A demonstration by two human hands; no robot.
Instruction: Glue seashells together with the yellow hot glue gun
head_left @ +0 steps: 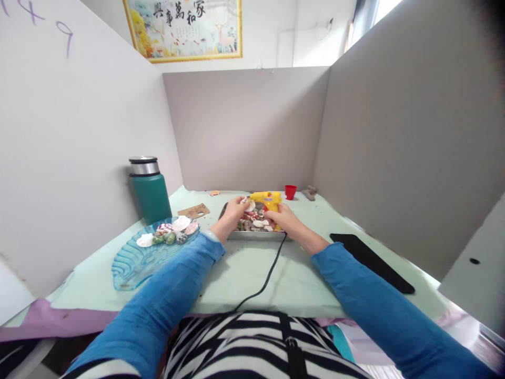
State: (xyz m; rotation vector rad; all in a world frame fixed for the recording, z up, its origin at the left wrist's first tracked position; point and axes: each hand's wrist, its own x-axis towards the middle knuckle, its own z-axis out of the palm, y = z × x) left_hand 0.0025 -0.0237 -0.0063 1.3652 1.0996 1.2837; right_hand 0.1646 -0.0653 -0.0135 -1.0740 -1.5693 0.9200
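Note:
My right hand (284, 218) is wrapped round the handle of a yellow hot glue gun (268, 198), whose nozzle points left. A black cord (272, 270) runs from its handle down over the table's front edge. The fingers of my left hand (233, 211) pinch a small whitish shell (245, 200) right at the nozzle tip; its exact shape is too small to make out. Both hands are above a shallow metal tray (256, 236) filled with shells and stones in white, red, green and grey.
At left, a blue shell-shaped glass dish (132, 263) holds several shells and stones, beside a green bottle (151, 195). Cardboard (193, 211) lies behind. A red cup (290, 192) and driftwood-like piece (310, 192) stand back right; a black flat board (373, 262) lies right. Grey partitions (248, 131) surround the table.

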